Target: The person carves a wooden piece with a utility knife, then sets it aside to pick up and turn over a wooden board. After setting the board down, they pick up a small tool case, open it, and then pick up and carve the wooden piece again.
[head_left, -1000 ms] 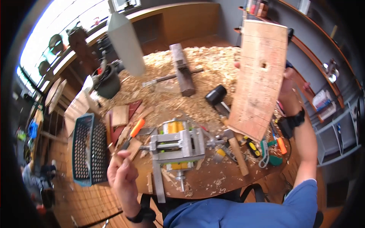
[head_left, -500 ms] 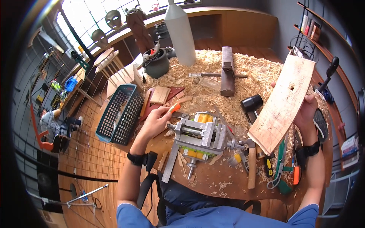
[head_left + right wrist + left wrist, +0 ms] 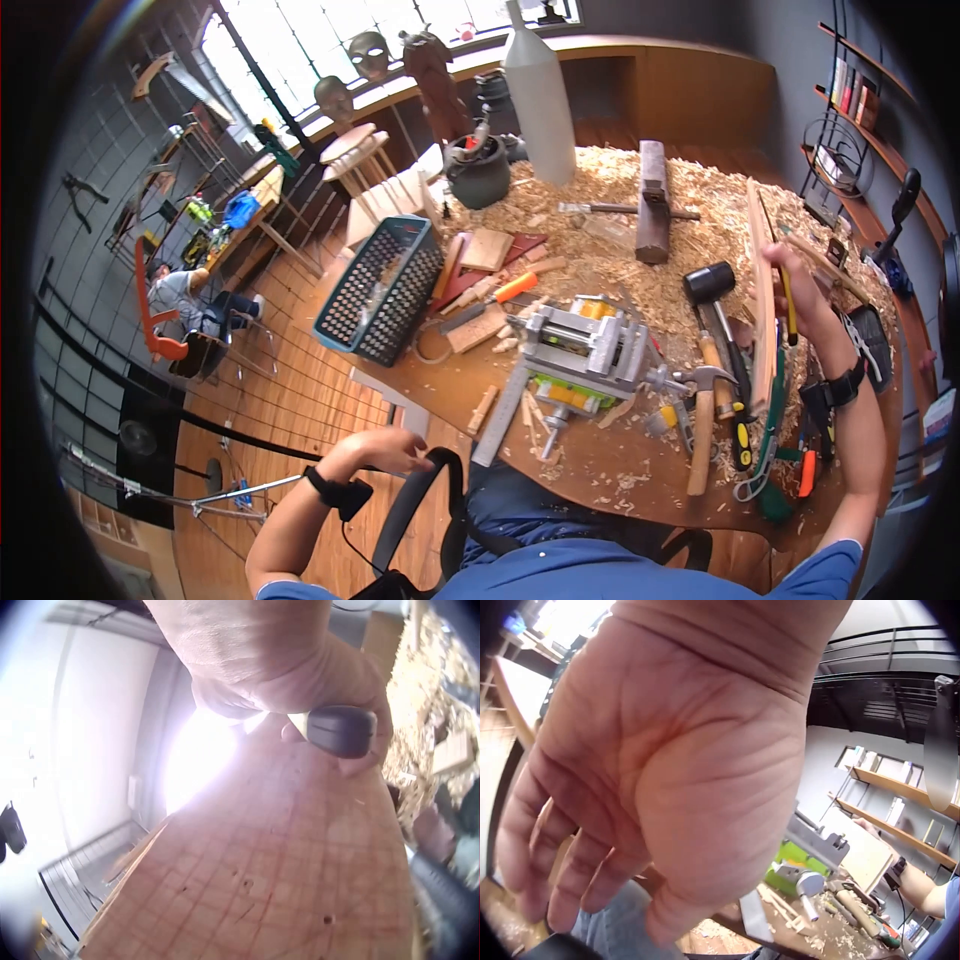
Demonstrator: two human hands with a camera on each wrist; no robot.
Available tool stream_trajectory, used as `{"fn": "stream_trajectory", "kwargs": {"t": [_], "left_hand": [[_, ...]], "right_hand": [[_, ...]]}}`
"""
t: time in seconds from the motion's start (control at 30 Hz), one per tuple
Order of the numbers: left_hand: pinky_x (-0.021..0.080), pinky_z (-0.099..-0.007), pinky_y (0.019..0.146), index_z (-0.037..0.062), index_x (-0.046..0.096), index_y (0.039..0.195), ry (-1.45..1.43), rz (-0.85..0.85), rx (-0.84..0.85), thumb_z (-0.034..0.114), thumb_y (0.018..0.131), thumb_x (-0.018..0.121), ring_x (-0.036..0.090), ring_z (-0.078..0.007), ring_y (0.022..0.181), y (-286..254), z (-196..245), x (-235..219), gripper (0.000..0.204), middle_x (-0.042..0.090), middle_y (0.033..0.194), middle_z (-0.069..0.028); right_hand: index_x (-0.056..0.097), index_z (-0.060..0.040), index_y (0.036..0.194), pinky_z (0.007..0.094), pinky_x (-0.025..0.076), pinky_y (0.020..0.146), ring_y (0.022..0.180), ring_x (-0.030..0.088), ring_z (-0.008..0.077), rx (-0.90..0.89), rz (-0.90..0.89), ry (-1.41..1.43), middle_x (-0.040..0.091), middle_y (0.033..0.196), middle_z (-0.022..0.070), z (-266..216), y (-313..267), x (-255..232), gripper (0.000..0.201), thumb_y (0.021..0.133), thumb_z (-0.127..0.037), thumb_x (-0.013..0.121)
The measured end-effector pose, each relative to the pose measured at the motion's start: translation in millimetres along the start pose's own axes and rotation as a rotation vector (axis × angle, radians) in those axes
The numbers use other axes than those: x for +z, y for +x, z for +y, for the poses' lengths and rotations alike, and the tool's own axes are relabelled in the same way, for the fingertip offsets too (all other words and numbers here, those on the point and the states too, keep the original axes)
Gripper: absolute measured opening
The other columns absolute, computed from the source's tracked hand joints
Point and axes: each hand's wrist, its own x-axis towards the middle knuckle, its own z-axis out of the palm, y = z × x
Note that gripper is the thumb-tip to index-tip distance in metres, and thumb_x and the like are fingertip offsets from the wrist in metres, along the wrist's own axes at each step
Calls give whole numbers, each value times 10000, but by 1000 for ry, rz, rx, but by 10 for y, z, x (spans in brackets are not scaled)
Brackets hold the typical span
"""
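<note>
My right hand (image 3: 800, 285) grips a wooden board (image 3: 763, 300) on the table's right side, seen nearly edge-on in the head view. The right wrist view shows the board's broad face (image 3: 255, 877), marked with a reddish grid and small dark holes. Against the board the same hand also holds a slim yellow tool (image 3: 790, 305) with a dark rounded end (image 3: 341, 731); its kind is unclear. My left hand (image 3: 392, 450) hangs off the table's front edge near the chair, fingers loose and holding nothing. An orange-handled tool (image 3: 515, 287) lies beside the metal vise (image 3: 585, 345).
A teal basket (image 3: 385, 290) stands at the table's left. Right of the vise lie a hammer (image 3: 703, 430), a black mallet (image 3: 709, 283) and other hand tools. Wood shavings (image 3: 600, 240) cover the back, around a wooden plane (image 3: 653, 205) and a tall pale bottle (image 3: 540, 105).
My left hand went to the orange-handled tool, then drew back to below the table edge. My right hand turned the board from face-on to edge-on. The head view swung left.
</note>
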Motion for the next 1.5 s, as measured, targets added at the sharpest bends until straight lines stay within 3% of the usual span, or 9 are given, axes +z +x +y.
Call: {"fn": "stream_trajectory", "kwargs": {"t": [0.23, 0.37, 0.47, 0.63, 0.87, 1.03, 1.1, 1.17, 1.5], "left_hand": [[544, -441, 906, -10, 673, 1256, -131, -54, 245, 460, 913, 714, 706, -369, 1066, 394, -184, 306, 583, 728, 1153, -246], [556, -439, 838, -13, 678, 1248, 62, 74, 246, 374, 842, 786, 719, -393, 968, 538, -307, 338, 571, 743, 1046, -243], [552, -433, 868, -9, 640, 1300, 49, 155, 298, 410, 826, 805, 707, -382, 1015, 732, -545, 505, 654, 737, 1093, -227], [528, -416, 981, -45, 456, 1477, -64, 14, 296, 428, 832, 821, 655, -385, 1186, 670, -512, 450, 879, 636, 1340, -273], [569, -388, 944, -86, 404, 1493, -397, -131, 157, 251, 882, 824, 690, -325, 1131, 639, -526, 484, 815, 663, 1281, -247], [608, -387, 887, -13, 505, 1431, -534, -236, -85, 105, 925, 761, 717, -255, 1045, 552, -310, 421, 579, 680, 1263, -161], [646, -350, 769, 3, 438, 1505, -882, -255, -117, 94, 944, 743, 718, -233, 1034, 637, -529, 578, 645, 698, 1153, -144], [472, -230, 550, -17, 586, 1165, -888, -277, -11, 48, 996, 610, 549, -90, 650, 669, -498, 642, 182, 542, 796, 3], [555, -312, 638, 12, 590, 1218, -792, -432, 102, 71, 995, 640, 653, -190, 788, 1074, -658, -271, 235, 660, 950, -56]], "right_hand": [[557, 149, 1297, 434, 505, 1014, 1150, 664, 422, -45, 293, -1009, 630, 1274, 367, -10, 51, 387, 893, 765, -537, 765], [593, 153, 1217, 456, 567, 860, 984, 716, 412, 36, 322, -956, 691, 1126, 331, 160, 144, 336, 857, 770, -556, 771], [666, 101, 1021, 384, 545, 510, 700, 712, 261, -287, 537, -1059, 712, 885, 201, 728, 418, -83, 652, 814, -508, 772], [648, 48, 1039, 302, 525, 526, 604, 606, 129, -210, 521, -625, 699, 774, 68, 180, -1203, -84, 469, 843, -346, 809], [703, -21, 744, 273, 519, 512, 560, 652, 131, 376, 490, -369, 714, 706, 67, 1372, -3564, -486, 102, 812, -50, 773], [644, 26, 1250, 305, 552, 594, 670, 660, 150, 914, 485, 441, 741, 1014, 112, 2325, -4548, 163, 460, 844, -74, 838], [599, 37, 1306, 270, 509, 610, 605, 553, 111, 1000, 525, 601, 666, 890, 44, 2208, -4473, 540, 494, 873, -58, 817], [616, 9, 1134, 268, 468, 565, 581, 507, 105, 995, 534, 417, 629, 840, 31, 2368, -4524, 731, 376, 856, -95, 848], [504, -122, 827, 290, 391, 554, 613, 494, 129, 1348, 436, 419, 494, 722, -18, 2289, -4546, 756, 442, 754, -131, 940]]}}
